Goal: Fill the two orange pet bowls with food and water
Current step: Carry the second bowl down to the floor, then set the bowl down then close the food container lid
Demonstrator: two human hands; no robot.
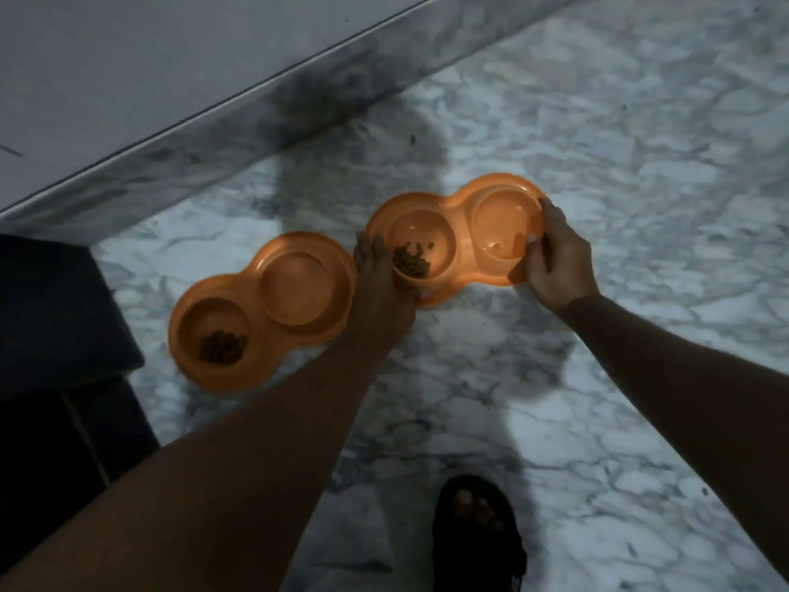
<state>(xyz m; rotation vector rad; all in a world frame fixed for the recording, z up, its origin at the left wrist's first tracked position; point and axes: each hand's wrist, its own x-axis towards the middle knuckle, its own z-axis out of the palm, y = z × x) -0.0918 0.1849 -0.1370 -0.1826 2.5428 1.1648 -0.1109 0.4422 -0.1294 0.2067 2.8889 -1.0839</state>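
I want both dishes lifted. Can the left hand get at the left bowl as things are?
Likely yes, but not at once: the left hand holds the end of the right bowl. The left bowl lies just beside it on the floor, with nothing between.

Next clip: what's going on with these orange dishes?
A person holds the right double bowl by its two ends, left hand at the kibble side, right hand at the other, down at the marble floor. The left double bowl sits untouched beside it. Each has a little kibble in one compartment; water is hard to confirm here.
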